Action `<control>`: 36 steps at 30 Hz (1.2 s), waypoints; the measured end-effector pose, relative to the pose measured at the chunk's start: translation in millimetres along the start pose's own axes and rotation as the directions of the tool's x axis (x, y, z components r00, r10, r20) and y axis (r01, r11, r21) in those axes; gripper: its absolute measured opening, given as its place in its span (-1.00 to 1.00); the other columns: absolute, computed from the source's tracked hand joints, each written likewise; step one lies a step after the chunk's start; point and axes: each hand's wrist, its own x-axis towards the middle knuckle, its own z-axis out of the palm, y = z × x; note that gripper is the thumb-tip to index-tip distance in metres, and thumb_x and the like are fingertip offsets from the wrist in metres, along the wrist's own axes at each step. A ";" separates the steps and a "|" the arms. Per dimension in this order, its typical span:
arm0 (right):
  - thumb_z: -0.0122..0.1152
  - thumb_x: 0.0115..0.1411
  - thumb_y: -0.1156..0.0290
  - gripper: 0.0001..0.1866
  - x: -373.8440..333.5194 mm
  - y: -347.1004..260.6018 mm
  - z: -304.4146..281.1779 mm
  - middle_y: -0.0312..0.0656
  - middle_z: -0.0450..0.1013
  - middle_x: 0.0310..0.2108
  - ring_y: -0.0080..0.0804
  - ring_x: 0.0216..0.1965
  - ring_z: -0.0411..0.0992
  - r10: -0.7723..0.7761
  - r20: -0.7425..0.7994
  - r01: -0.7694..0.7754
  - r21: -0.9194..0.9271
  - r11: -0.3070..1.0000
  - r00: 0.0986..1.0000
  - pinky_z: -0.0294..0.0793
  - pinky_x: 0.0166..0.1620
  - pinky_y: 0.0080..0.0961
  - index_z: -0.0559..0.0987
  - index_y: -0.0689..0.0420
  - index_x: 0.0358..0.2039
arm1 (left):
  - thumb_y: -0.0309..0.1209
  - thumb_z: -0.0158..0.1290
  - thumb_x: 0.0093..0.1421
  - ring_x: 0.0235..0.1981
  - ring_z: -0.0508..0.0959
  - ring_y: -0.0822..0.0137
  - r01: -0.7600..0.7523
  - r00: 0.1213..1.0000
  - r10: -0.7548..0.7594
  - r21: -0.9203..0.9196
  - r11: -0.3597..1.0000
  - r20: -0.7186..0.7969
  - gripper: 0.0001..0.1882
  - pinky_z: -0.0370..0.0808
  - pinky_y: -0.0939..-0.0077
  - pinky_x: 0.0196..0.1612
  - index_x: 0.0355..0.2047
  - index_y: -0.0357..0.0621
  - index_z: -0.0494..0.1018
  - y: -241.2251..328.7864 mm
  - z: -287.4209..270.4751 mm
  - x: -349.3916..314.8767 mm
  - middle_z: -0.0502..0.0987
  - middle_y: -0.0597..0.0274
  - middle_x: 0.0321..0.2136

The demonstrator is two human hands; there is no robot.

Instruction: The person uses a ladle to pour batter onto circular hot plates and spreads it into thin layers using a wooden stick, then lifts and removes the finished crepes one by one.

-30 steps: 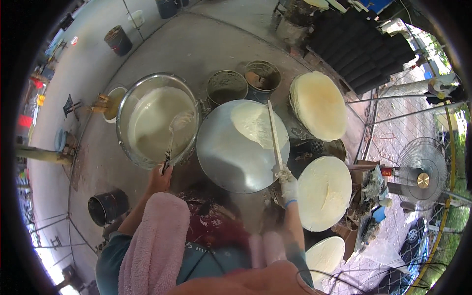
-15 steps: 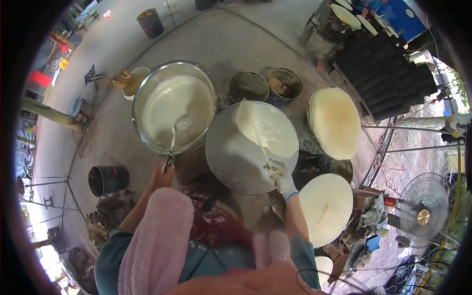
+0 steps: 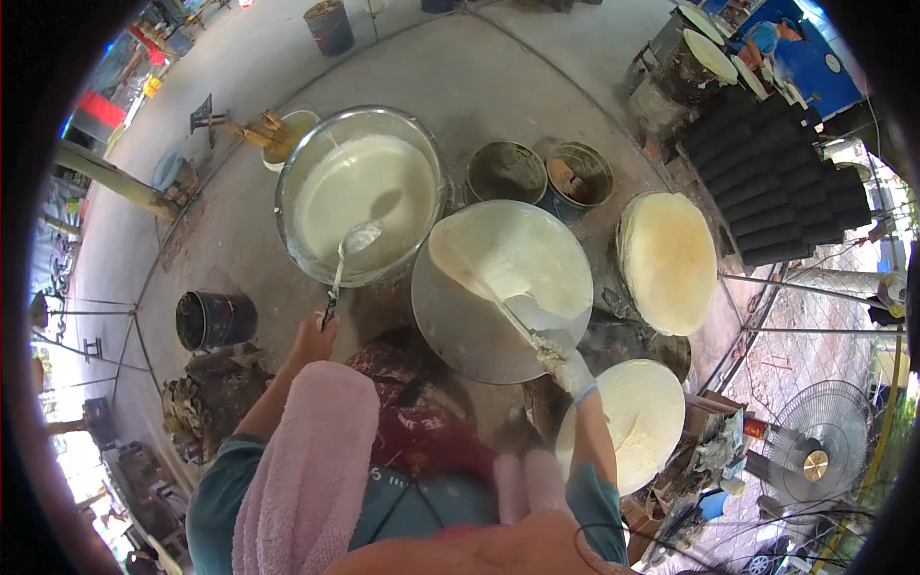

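Note:
My left hand (image 3: 315, 339) is closed around the dark handle of a ladle (image 3: 360, 238), whose coated bowl is over the wide metal basin (image 3: 440, 165) of pale batter (image 3: 355, 182). A white, batter-smeared glove covers my right hand (image 3: 567, 370), which grips the handle of a flat spreader (image 3: 454, 261). Its broad blade lies over the left part of the batter layer (image 3: 541, 251) on a round grey griddle (image 3: 446, 335). That layer covers the far and right part of the plate; the near left part is bare.
Right of the griddle lies a stack of round flatbreads (image 3: 668, 264), with another pale round (image 3: 640, 422) nearer me. Two dark buckets (image 3: 505, 172) stand behind it. A bucket (image 3: 217, 320) is at left, a fan (image 3: 816, 450) at right, black cylindrical blocks (image 3: 767, 172) farther back.
The spreader has swung left over the griddle, and the batter layer now reaches farther across it. The ladle's bowl sits slightly farther from the batter's middle, its shadow now apart from it.

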 end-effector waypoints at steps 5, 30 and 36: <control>0.12 0.05 0.60 -0.70 23.4 -41.6 -29.6 -0.31 0.50 -0.31 -0.59 -0.31 0.39 -0.029 -0.097 0.020 -0.093 0.995 0.995 0.38 -0.21 -0.66 0.55 0.17 -0.15 | -0.35 -0.02 0.15 -0.65 0.34 0.21 -0.008 1.000 0.008 0.015 1.000 0.024 -0.77 0.29 0.27 -0.53 -0.51 -0.28 0.33 10.2 11.1 18.1 0.35 0.05 -0.69; 0.09 0.14 0.52 -0.67 -120.1 11.7 75.4 -0.22 0.46 -0.41 -0.51 -0.53 0.38 0.190 -0.087 -0.154 0.313 0.937 0.978 0.37 -0.51 -0.69 0.43 0.21 -0.05 | -0.33 -0.17 0.19 -0.52 0.55 -0.04 -0.684 0.689 0.071 0.615 0.392 0.721 -0.78 0.47 0.10 -0.46 -0.28 -0.24 0.31 -27.3 28.2 -4.2 0.52 -0.08 -0.56; 0.07 0.17 0.46 -0.68 -70.1 -11.7 243.8 -0.20 0.47 -0.29 -0.50 -0.45 0.46 0.263 -0.324 0.114 0.798 0.592 0.909 0.48 -0.47 -0.59 0.38 0.27 -0.06 | -0.35 -0.05 0.19 -0.48 0.51 0.08 -0.629 0.572 0.410 0.059 0.775 0.710 -0.79 0.39 0.33 -0.41 -0.26 -0.26 0.40 42.2 -30.3 32.7 0.50 -0.04 -0.53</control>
